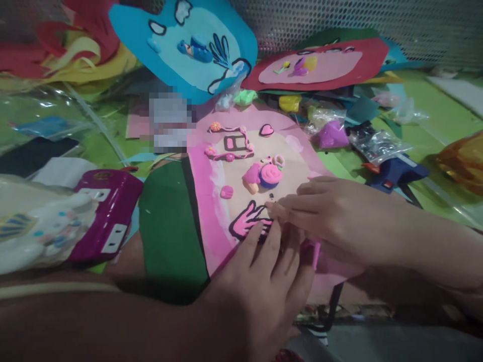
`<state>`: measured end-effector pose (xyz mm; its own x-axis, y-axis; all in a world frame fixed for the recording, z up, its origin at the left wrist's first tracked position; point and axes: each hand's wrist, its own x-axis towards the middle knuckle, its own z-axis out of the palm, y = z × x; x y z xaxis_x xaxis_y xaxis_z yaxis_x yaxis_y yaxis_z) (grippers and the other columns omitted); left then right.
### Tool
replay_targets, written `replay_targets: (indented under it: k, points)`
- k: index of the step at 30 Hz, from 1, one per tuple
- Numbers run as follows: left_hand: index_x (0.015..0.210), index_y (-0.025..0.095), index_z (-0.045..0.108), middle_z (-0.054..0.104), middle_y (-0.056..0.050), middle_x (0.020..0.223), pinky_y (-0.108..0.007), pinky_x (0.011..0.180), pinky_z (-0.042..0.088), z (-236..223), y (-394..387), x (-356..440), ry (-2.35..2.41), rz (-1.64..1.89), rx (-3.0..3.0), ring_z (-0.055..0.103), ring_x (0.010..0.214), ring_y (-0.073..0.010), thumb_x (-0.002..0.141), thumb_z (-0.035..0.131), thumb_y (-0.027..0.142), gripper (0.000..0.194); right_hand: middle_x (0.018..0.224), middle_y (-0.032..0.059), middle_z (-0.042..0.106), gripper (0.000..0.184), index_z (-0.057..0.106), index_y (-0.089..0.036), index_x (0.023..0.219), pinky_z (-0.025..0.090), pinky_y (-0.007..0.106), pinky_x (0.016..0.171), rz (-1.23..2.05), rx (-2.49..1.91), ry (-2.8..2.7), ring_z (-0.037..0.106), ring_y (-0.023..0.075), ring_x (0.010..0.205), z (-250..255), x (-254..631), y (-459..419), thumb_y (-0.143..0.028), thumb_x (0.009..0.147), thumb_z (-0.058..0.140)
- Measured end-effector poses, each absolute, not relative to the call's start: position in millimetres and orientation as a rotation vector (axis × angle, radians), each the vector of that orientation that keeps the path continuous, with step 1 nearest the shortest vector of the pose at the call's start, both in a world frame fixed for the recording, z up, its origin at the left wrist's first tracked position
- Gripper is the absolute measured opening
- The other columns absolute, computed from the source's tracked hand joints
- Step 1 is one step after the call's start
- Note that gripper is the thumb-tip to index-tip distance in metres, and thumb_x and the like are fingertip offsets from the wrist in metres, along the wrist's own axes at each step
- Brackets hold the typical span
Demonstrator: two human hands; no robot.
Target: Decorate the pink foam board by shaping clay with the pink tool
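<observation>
while the heart, flowered frame and clay figure sit placed, the black-outlined pink motif seems unfinished; left hand: fingers apart; right hand: fingertips bunched, grip unclear.

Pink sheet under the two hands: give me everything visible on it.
The pink sheet looks like paper with a beige middle, and lies decorated side up on the green tabletop. On it: a flower-dotted pink border, a dark-edged pink heart, a clay-like pink swirl near the middle, and a black-outlined pink splash shape. The left hand and right hand meet over its lower part, hiding some of it.
</observation>
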<state>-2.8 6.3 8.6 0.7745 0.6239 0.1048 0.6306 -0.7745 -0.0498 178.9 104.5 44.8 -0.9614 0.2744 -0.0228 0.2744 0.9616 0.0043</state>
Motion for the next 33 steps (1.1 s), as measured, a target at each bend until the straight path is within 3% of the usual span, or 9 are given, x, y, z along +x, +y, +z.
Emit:
replay_targets:
  k: [8, 13, 20, 24, 28, 33]
  points:
    - [0.135, 0.009, 0.04, 0.041, -0.019, 0.141, -0.054, 0.104, 0.025, 9.4, 6.2, -4.1, -1.014, -0.148, -2.906, 0.036, 0.129, -0.0417, 0.091, 0.045, 0.046, 0.058, 0.08, 0.0082, 0.063, 0.021, 0.061, -0.01, 0.098, 0.035, 0.033, 0.061, 0.074, 0.465, 3.054, 0.049, 0.0184, 0.063, 43.5, 172.7, 102.7, -0.015, 0.082, 0.049]
    - [0.138, 0.006, 0.034, 0.047, -0.019, 0.136, -0.053, 0.103, 0.027, 10.7, 5.7, -3.3, -1.046, -0.137, -2.893, 0.039, 0.128, -0.0414, 0.093, 0.042, 0.044, 0.06, 0.075, 0.007, 0.061, 0.04, 0.055, -0.004, 0.115, 0.033, 0.034, 0.06, 0.105, 0.494, 2.998, 0.048, 0.0202, 0.064, 42.7, 167.2, 102.5, -0.024, 0.081, 0.055]
    - [0.136, 0.009, 0.038, 0.04, -0.019, 0.142, -0.054, 0.105, 0.023, 7.3, 6.1, -4.6, -1.025, -0.162, -2.887, 0.035, 0.13, -0.0419, 0.087, 0.052, 0.05, 0.065, 0.081, 0.0055, 0.063, 0.013, 0.058, -0.014, 0.092, 0.03, 0.032, 0.061, 0.108, 0.47, 3.036, 0.046, 0.0168, 0.064, 47.6, 175.3, 103.8, -0.019, 0.082, 0.051]
    - [0.135, 0.009, 0.038, 0.04, -0.018, 0.142, -0.054, 0.106, 0.018, 7.2, 5.5, -4.4, -1.01, -0.148, -2.891, 0.035, 0.129, -0.0417, 0.089, 0.048, 0.052, 0.064, 0.08, 0.0064, 0.063, 0.017, 0.059, -0.013, 0.092, 0.029, 0.031, 0.061, 0.079, 0.472, 3.057, 0.046, 0.0165, 0.063, 48.0, 172.1, 103.6, -0.022, 0.081, 0.05]
    - [0.136, 0.009, 0.037, 0.045, -0.019, 0.138, -0.053, 0.105, 0.021, 7.9, 4.9, -3.8, -1.024, -0.14, -2.874, 0.039, 0.127, -0.0418, 0.089, 0.046, 0.053, 0.065, 0.076, 0.0068, 0.062, 0.03, 0.058, -0.007, 0.108, 0.029, 0.032, 0.06, 0.138, 0.485, 3.035, 0.046, 0.0179, 0.063, 43.6, 167.2, 104.0, -0.022, 0.083, 0.049]
    - [0.133, 0.011, 0.041, 0.045, -0.017, 0.138, -0.053, 0.103, 0.026, 6.8, 5.3, -3.9, -1.01, -0.179, -2.883, 0.038, 0.128, -0.0414, 0.089, 0.048, 0.05, 0.059, 0.079, 0.0064, 0.063, 0.025, 0.06, -0.011, 0.104, 0.029, 0.032, 0.061, 0.174, 0.482, 3.027, 0.047, 0.0168, 0.062, 44.5, 170.5, 103.5, -0.021, 0.085, 0.049]
